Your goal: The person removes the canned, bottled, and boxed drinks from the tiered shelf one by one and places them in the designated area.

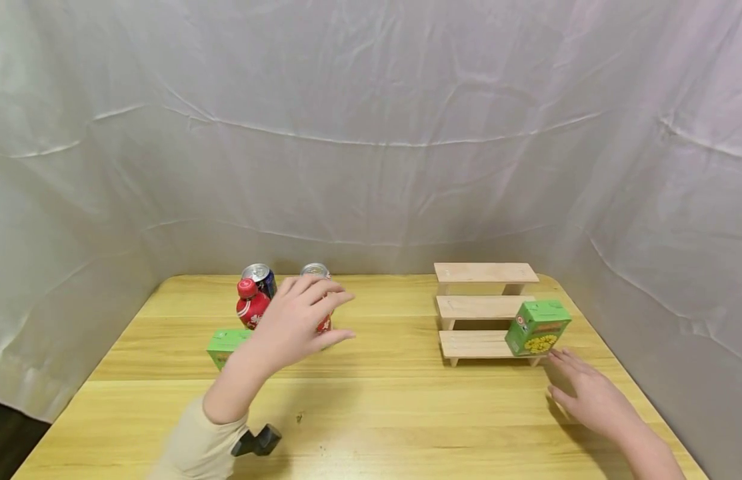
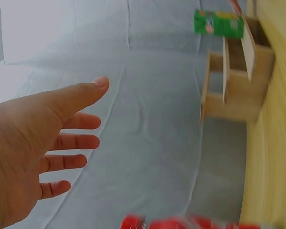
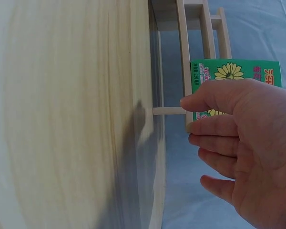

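Observation:
My left hand (image 1: 295, 320) hovers with fingers spread over the left group of drinks, holding nothing. Beneath and behind it are a can with a silver top (image 1: 315, 269), a dark blue can (image 1: 264, 277), a red-capped bottle (image 1: 251, 307) and a green carton (image 1: 225, 341), partly hidden by the forearm. Another green drink carton (image 1: 537, 328), printed with yellow flowers, stands on the lowest step of a wooden three-step rack (image 1: 473, 343), at its right end. Close to that carton's lower front is my right hand (image 1: 593, 400), thumb and fingers apart; contact is unclear in the right wrist view.
The wooden table (image 1: 395, 420) has a small dark speck (image 1: 299, 417) near its front. A grey-white cloth (image 1: 371, 187) hangs behind and at both sides. A black strap piece (image 1: 257, 441) sits at my left wrist.

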